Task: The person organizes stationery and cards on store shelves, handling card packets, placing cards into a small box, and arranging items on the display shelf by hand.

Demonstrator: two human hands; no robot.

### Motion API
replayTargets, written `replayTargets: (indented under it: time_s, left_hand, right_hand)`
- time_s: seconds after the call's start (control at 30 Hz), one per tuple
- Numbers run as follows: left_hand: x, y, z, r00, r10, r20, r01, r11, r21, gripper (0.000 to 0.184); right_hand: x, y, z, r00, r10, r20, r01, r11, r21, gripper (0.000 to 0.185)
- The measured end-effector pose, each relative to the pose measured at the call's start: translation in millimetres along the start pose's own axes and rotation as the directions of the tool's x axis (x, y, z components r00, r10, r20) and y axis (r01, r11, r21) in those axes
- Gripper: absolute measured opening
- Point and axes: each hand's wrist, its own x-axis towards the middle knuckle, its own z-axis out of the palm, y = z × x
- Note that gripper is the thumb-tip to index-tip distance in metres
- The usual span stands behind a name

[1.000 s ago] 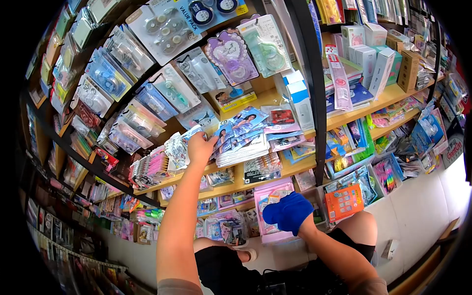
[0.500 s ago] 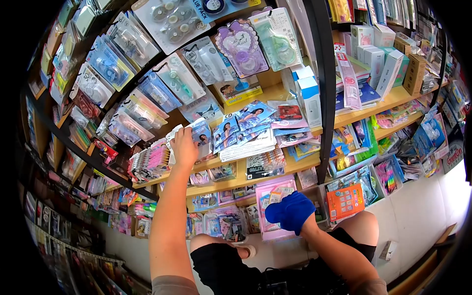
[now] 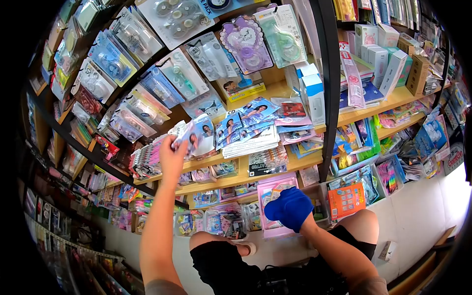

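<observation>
My left hand (image 3: 172, 156) is closed on a thin, glossy packet (image 3: 191, 140) with a picture printed on it, held by its left edge just above the shelf front. A similar blue-and-white packet (image 3: 206, 129) stands right behind it. To the right lies a stack of blue picture packets (image 3: 246, 125) on white ones. Pink-and-white packs (image 3: 150, 160) stand in a row left of the hand. Blue cloth covers my right hand (image 3: 290, 209), which hangs over a pink bin (image 3: 273, 231); its fingers are hidden, and whether this is a glove or a rag I cannot tell.
Blister packs of correction tape (image 3: 246, 46) hang above the wooden shelf (image 3: 236, 169). A black upright post (image 3: 328, 88) divides it from the right shelf, which carries white boxes (image 3: 393, 73). Below, clear bins and an orange pack (image 3: 346, 201) stand near my knees.
My left hand has drawn back slightly down and left, bringing the picture packet away from the others and tilting it. My right hand has barely moved.
</observation>
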Motion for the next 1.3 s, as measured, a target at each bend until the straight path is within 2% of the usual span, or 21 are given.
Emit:
replayTargets:
  time_s: [0.1, 0.17, 0.2, 0.23, 0.27, 0.3, 0.33, 0.4, 0.43, 0.53, 0.63, 0.77, 0.8, 0.9, 0.93, 0.97, 1.0, 1.03, 1.1, 1.23, 1.3]
  left_hand:
    - [-76.0, 28.0, 2.1, 0.929, -0.371, 0.008, 0.328, 0.811, -0.484, 0.028]
    - [-136.2, 26.7, 18.6, 0.867, -0.464, 0.180, 0.475, 0.665, -0.576, 0.033]
    - [-175.2, -19.4, 43.6, 0.834, -0.455, 0.313, 0.525, 0.480, -0.703, 0.035]
    - [-206.0, 1.7, 64.2, 0.715, -0.513, 0.475, 0.628, 0.172, -0.759, 0.032]
    - [-231.2, 7.8, 81.4, 0.664, -0.557, 0.499, 0.703, 0.239, -0.669, 0.029]
    - [-255.0, 21.8, 102.3, 0.630, -0.580, 0.516, 0.699, 0.134, -0.703, 0.021]
    - [-282.5, 16.0, 126.3, 0.664, -0.555, 0.501, 0.652, 0.101, -0.752, 0.029]
    - [-291.5, 42.9, 142.5, 0.580, -0.486, 0.654, 0.675, -0.162, -0.720, 0.037]
    - [-294.5, 53.2, 143.0, 0.540, -0.437, 0.720, 0.674, -0.288, -0.680, 0.041]
    - [-295.0, 61.0, 141.6, 0.533, -0.402, 0.745, 0.691, -0.301, -0.657, 0.051]
    - [-292.4, 75.2, 137.3, 0.606, -0.411, 0.682, 0.785, 0.169, -0.596, 0.048]
    - [-295.6, 51.9, 138.8, 0.612, -0.335, 0.716, 0.772, 0.058, -0.633, 0.046]
    - [-282.3, 65.3, 123.9, 0.526, -0.344, 0.778, 0.803, -0.102, -0.588, 0.045]
    - [-264.4, 56.8, 105.7, 0.585, -0.163, 0.795, 0.730, -0.320, -0.603, 0.038]
    - [-260.1, 51.3, 101.2, 0.563, -0.240, 0.791, 0.709, -0.352, -0.611, 0.038]
    - [-257.0, 42.6, 99.9, 0.538, -0.314, 0.782, 0.684, -0.380, -0.623, 0.039]
    - [-256.4, 26.6, 105.3, 0.483, -0.477, 0.734, 0.540, -0.498, -0.679, 0.033]
    - [-256.4, 12.4, 106.7, 0.478, -0.367, 0.798, 0.427, -0.697, -0.576, 0.032]
    - [-255.2, -0.7, 103.9, 0.513, -0.121, 0.850, 0.167, -0.957, -0.237, 0.028]
    - [-257.1, 6.1, 103.2, 0.609, -0.057, 0.791, 0.286, -0.914, -0.286, 0.038]
    - [-254.4, 10.6, 102.3, 0.576, -0.055, 0.815, 0.298, -0.915, -0.272, 0.045]
  right_hand:
    - [0.0, -9.9, 4.0, 0.998, -0.056, -0.007, 0.053, 0.975, -0.216, 0.009]
    - [3.4, -31.8, -16.7, 0.978, -0.209, 0.025, 0.206, 0.925, -0.320, 0.016]
    - [-6.5, -24.8, 11.3, 0.974, -0.213, 0.074, 0.221, 0.830, -0.513, 0.014]
    - [-16.4, -17.8, 39.3, 0.968, -0.217, 0.124, 0.242, 0.693, -0.679, 0.013]
    - [-4.6, -54.5, -2.9, 0.963, -0.252, 0.100, 0.222, 0.525, -0.822, 0.013]
    - [-11.2, -56.2, 6.9, 0.963, -0.219, 0.156, 0.237, 0.412, -0.880, 0.014]
    - [-17.9, -57.9, 16.7, 0.960, -0.185, 0.213, 0.260, 0.293, -0.920, 0.014]
    - [-46.9, -30.4, 56.8, 0.990, -0.129, 0.053, 0.139, 0.906, -0.401, 0.013]
    - [-53.7, -26.0, 63.2, 0.999, -0.054, 0.006, 0.054, 0.999, -0.001, 0.014]
    - [-28.8, -43.4, 13.8, 0.993, 0.061, 0.097, -0.047, 0.988, -0.146, 0.015]
    - [-43.7, -12.3, 44.3, 0.977, 0.122, -0.176, -0.105, 0.989, 0.105, 0.011]
    - [-44.2, 18.0, 75.4, 0.918, 0.339, -0.208, -0.263, 0.910, 0.322, 0.008]
    - [-41.4, 26.0, 80.3, 0.918, 0.218, -0.331, -0.173, 0.972, 0.160, 0.010]
    - [-31.5, 40.1, 71.9, 0.924, 0.365, 0.112, -0.337, 0.917, -0.213, 0.011]
    - [-15.3, 11.5, 26.4, 0.861, 0.235, 0.452, 0.002, 0.885, -0.465, 0.007]
    - [-19.9, 12.7, 29.1, 0.834, 0.252, 0.490, -0.374, 0.912, 0.167, 0.010]
    - [-25.2, 14.5, 33.8, 0.816, 0.232, 0.530, -0.574, 0.438, 0.692, 0.015]
    - [-28.6, 15.8, 37.8, 0.814, 0.187, 0.550, -0.492, -0.281, 0.824, 0.020]
    - [-29.0, 10.5, 36.9, 0.795, 0.225, 0.563, -0.468, -0.363, 0.806, 0.020]
    - [-20.4, -20.6, 15.0, 0.722, 0.455, 0.521, -0.323, -0.445, 0.835, 0.014]
    - [-22.7, -12.3, 24.2, 0.723, 0.399, 0.564, -0.391, -0.437, 0.810, 0.014]
